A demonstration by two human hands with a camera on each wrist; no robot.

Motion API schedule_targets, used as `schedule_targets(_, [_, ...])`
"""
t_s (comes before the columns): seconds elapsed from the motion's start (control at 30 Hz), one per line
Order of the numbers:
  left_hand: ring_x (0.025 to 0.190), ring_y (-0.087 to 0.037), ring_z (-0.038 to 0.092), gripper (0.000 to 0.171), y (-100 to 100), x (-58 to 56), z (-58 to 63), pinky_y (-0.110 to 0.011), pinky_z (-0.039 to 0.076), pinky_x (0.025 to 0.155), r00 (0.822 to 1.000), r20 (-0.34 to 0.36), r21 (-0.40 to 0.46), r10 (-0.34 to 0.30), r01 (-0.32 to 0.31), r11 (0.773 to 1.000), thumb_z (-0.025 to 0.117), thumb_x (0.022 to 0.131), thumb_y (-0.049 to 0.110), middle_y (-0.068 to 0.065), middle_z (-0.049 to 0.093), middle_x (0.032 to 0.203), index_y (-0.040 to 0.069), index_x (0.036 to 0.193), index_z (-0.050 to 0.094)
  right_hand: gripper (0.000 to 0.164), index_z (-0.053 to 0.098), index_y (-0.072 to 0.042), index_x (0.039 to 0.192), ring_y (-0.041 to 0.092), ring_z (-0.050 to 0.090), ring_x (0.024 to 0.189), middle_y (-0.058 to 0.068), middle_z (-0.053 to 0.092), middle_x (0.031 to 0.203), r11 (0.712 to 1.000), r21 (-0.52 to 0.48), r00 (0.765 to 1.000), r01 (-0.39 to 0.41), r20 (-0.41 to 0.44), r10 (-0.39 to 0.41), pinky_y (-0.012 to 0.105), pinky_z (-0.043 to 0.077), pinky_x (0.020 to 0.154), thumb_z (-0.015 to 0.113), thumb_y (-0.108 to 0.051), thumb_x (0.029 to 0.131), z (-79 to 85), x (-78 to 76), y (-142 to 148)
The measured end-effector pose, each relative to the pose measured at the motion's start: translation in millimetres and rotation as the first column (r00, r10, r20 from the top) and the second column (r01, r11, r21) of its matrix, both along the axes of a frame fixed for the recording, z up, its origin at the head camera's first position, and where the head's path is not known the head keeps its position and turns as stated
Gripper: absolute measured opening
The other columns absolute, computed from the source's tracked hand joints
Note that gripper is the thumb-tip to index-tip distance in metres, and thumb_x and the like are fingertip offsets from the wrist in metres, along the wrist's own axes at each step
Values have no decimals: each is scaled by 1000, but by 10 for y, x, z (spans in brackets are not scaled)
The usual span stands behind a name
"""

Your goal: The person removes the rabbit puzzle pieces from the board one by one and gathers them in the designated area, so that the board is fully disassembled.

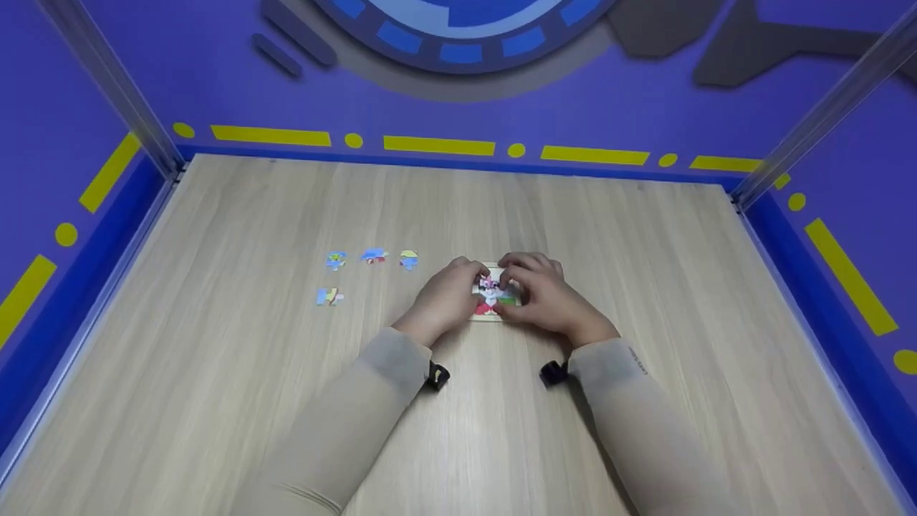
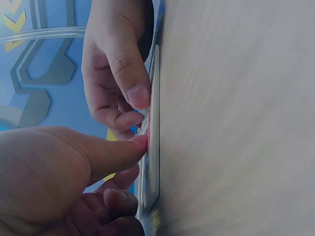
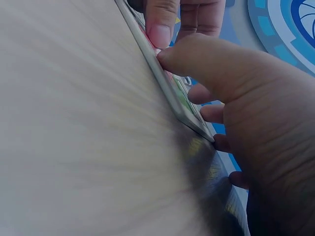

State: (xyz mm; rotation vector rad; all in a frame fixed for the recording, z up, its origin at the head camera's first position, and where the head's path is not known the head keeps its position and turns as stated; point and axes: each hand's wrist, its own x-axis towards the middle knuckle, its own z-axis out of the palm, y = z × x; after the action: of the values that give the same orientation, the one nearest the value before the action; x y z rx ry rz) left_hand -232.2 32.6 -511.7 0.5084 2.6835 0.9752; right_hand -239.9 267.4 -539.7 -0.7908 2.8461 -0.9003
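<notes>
A small framed jigsaw puzzle point(image 1: 489, 287), showing a cartoon character with a pink bow and a red lower part, lies flat on the table. My left hand point(image 1: 448, 294) is at its left side, fingers bent, with the thumb point(image 2: 123, 152) down on the red area. From the right, my right hand point(image 1: 548, 297) holds it between curved fingers and thumb; that thumb point(image 3: 182, 56) touches near the front edge. Both thumbs are close together. Hands cover much of the picture, so individual pieces beneath the fingertips cannot be told apart.
Several loose puzzle pieces lie left of the hands: a blue one with a flower point(image 1: 336, 259), a blue and red one point(image 1: 375, 256), a yellow and blue one point(image 1: 408, 259) and one nearer me point(image 1: 329, 297). Purple panels point(image 1: 458, 107) wall the wooden table point(image 1: 251, 401).
</notes>
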Motion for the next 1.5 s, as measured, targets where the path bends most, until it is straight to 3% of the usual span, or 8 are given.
schedule_targets(0.4, [136, -30, 69, 38, -17, 4, 26, -47, 54, 122, 1000, 10, -11, 21, -21, 1000, 75, 109, 16, -14, 70, 144, 7, 146, 74, 28, 72, -19, 109, 34, 46, 157, 6, 62, 160, 1000, -1, 1000, 7, 6, -7, 64, 26, 128, 87, -39, 97, -11, 12, 5])
schedule_targets(0.77, [144, -28, 65, 43, -187, 56, 205, -47, 50, 127, 996, 49, 63, 68, -71, 995, 74, 111, 21, -11, 67, 153, 11, 153, 70, 28, 72, -23, 109, 31, 46, 157, 2, 63, 159, 1000, -13, 1000, 14, 18, -13, 65, 25, 130, 88, -44, 98, -21, 9, 1])
schedule_targets(1.13, [152, -30, 62, 46, -724, 218, 290, -53, 50, 129, 995, 28, 102, 96, -98, 990, 77, 109, 22, -9, 67, 157, 11, 153, 70, 34, 74, -23, 112, 30, 50, 155, 0, 66, 157, 1000, 13, 999, 21, -30, -20, 63, 28, 132, 88, -51, 97, -22, 4, 22])
schedule_targets(1.33, [154, -33, 61, 42, -1083, 325, 250, -55, 49, 129, 995, 13, 114, 100, -101, 988, 78, 109, 22, -9, 70, 158, 11, 149, 74, 46, 79, -22, 129, 28, 51, 155, -1, 66, 158, 999, 34, 999, 22, -48, -20, 61, 28, 132, 87, -54, 97, -31, 7, 20])
schedule_targets(1.5, [148, -34, 66, 36, -1355, 361, 185, -55, 52, 125, 993, -7, 112, 116, -115, 987, 79, 108, 17, -10, 75, 150, 9, 143, 78, 53, 81, -18, 136, 30, 51, 155, 1, 66, 159, 1000, 24, 999, 12, -53, -11, 70, 25, 133, 88, -54, 97, -28, 14, 31])
